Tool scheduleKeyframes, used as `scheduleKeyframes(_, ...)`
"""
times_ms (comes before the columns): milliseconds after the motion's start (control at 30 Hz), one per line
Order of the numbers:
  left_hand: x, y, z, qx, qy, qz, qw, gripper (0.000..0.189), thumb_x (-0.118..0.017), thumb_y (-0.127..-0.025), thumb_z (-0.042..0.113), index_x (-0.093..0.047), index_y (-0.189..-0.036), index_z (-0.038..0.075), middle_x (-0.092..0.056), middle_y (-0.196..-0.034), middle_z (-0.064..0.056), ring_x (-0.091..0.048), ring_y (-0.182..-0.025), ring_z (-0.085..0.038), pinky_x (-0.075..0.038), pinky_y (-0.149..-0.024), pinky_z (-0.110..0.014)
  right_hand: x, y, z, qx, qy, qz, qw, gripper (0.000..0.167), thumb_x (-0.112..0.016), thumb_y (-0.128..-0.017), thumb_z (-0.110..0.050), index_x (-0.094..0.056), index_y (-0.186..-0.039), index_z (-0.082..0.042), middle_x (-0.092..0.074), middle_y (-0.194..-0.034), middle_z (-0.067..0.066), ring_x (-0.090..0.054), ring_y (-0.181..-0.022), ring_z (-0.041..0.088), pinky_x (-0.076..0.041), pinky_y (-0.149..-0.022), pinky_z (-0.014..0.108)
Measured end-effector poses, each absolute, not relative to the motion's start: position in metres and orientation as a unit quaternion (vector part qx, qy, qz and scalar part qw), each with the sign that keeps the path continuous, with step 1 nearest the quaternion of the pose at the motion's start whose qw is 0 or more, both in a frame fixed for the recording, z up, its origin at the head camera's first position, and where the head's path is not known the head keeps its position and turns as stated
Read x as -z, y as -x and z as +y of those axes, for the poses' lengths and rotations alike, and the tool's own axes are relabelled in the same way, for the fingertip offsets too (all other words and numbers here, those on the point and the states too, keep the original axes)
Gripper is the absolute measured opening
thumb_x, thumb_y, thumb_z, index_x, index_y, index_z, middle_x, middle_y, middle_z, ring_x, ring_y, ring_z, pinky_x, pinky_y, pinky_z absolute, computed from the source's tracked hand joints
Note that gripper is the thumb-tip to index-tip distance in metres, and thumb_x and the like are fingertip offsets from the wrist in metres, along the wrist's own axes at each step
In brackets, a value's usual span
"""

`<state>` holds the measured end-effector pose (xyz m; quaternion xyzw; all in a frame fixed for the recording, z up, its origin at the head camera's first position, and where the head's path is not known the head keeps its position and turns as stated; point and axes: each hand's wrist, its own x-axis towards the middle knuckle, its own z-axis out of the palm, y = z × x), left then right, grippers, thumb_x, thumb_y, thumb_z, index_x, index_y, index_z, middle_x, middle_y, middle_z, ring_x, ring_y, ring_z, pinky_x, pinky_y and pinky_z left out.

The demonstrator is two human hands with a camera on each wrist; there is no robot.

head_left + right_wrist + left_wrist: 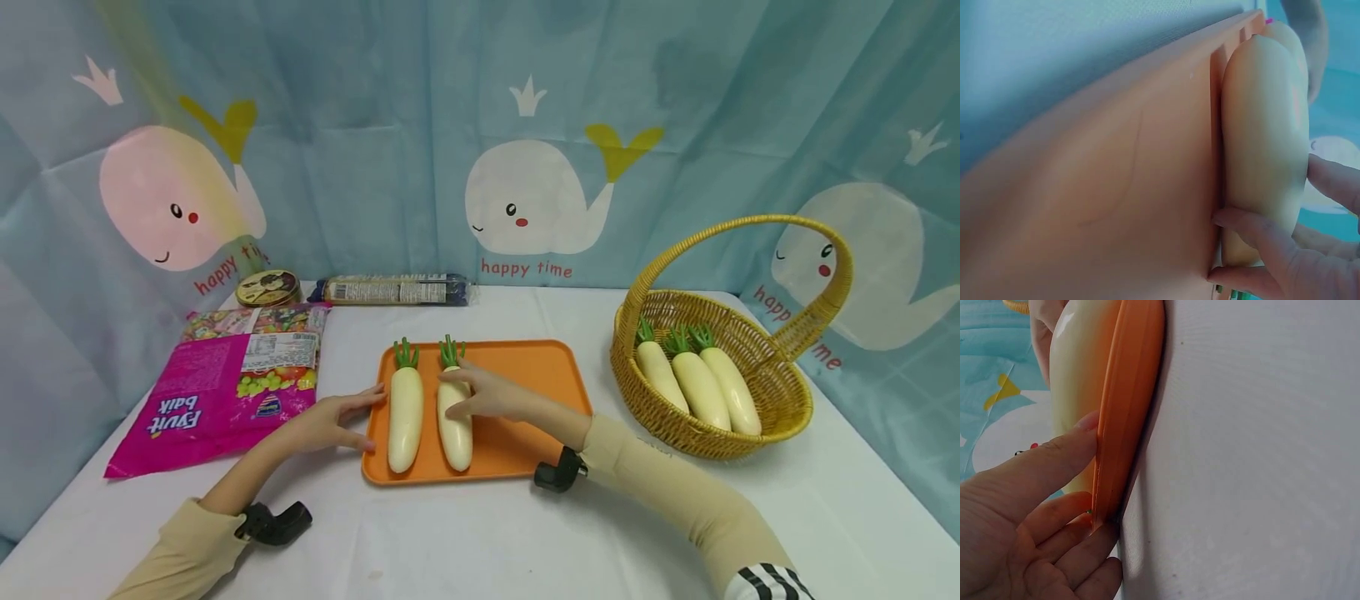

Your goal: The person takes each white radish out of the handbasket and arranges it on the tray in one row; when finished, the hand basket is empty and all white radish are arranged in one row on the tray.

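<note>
Two white radishes with green leaf tops lie side by side on an orange tray (525, 417). My right hand (483, 392) holds the right-hand radish (456, 442), thumb and fingers on either side of its upper body; in the right wrist view the fingertips (1229, 217) are at the side of that radish (1263, 137). The left-hand radish (406, 417) lies between my two hands. My left hand (330, 425) is at the tray's left edge, fingers spread and relaxed; in the left wrist view the thumb (1079, 434) touches the tray rim (1129, 394).
A wicker basket (787, 417) with a tall handle holds three more white radishes (701, 392) at the right. A pink candy bag (202, 408) lies at the left, with a round tin (267, 288) behind it. A long clear-and-blue packet (390, 289) lies by the whale-print curtain (390, 167).
</note>
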<state>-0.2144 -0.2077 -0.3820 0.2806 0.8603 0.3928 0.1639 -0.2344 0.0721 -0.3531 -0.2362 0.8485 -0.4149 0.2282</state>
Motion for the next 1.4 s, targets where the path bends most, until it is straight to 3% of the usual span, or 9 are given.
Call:
scheduleKeyframes(500,0.382,0.212,-0.207,-0.397,-0.275,0.859,0.169,0.072,-0.071,-0.076,0.024,-0.037,-0.133,-0.006,-0.021,-0.139,-0.027,-0.022,-0.126,-0.041,-0.024,-0.099,-0.05,0.354,0.233,0.068,0.436,0.256,0.832,0.227,0.054,-0.062,-0.086,-0.016,-0.04,-0.135,-0.007,-0.005,-0.148,0.013,-0.007,-0.133,0.028,-0.028,-0.1,0.042)
scheduleKeyframes(800,0.382,0.211,-0.207,-0.394,-0.279,0.86,0.168,0.072,-0.071,-0.076,0.025,-0.038,-0.132,-0.006,-0.022,-0.14,-0.026,-0.022,-0.126,-0.04,-0.023,-0.099,-0.05,0.343,0.228,0.082,0.498,0.26,0.784,0.265,0.051,-0.059,-0.087,-0.012,-0.041,-0.134,-0.005,-0.006,-0.148,0.01,-0.016,-0.13,0.036,-0.049,-0.078,0.036)
scheduleKeyframes(1067,0.384,0.214,-0.207,-0.39,-0.289,0.86,0.159,0.072,-0.072,-0.076,0.025,-0.039,-0.132,-0.006,-0.024,-0.139,-0.026,-0.023,-0.126,-0.04,-0.023,-0.099,-0.051,0.325,0.225,0.11,0.555,0.239,0.763,0.229,0.059,-0.067,-0.081,-0.014,-0.042,-0.134,-0.01,-0.027,-0.143,0.005,-0.023,-0.128,0.034,-0.051,-0.073,0.044)
scheduleKeyframes(1400,0.382,0.212,-0.207,-0.393,-0.286,0.858,0.164,0.073,-0.071,-0.076,0.024,-0.037,-0.132,-0.007,-0.023,-0.139,-0.028,-0.023,-0.126,-0.041,-0.025,-0.098,-0.05,0.299,0.218,0.162,0.546,0.264,0.772,0.191,0.07,-0.073,-0.076,-0.016,-0.039,-0.137,-0.016,-0.031,-0.142,0.002,-0.029,-0.127,0.026,-0.051,-0.073,0.043)
